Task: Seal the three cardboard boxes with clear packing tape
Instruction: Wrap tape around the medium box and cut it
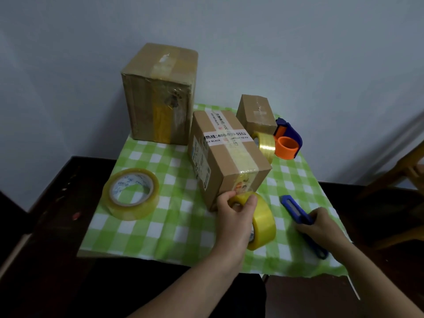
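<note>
A medium cardboard box (231, 161) with a printed white label lies in the middle of the green checked cloth (174, 221). A strip of clear tape runs along its top and down its near end. My left hand (236, 214) grips a yellowish tape roll (263, 221) held on edge against the box's near bottom corner. My right hand (321, 226) curls round a blue utility knife (298, 211) lying on the cloth to the right. A tall taped box (158, 92) stands at the back left. A small box (257, 113) sits at the back right.
A large clear tape roll (130, 193) lies flat at the left. Another tape roll (266, 144) and a blue and orange tape dispenser (288, 141) sit beside the small box. The dark table (57, 203) extends left; a wooden chair (403, 180) stands right.
</note>
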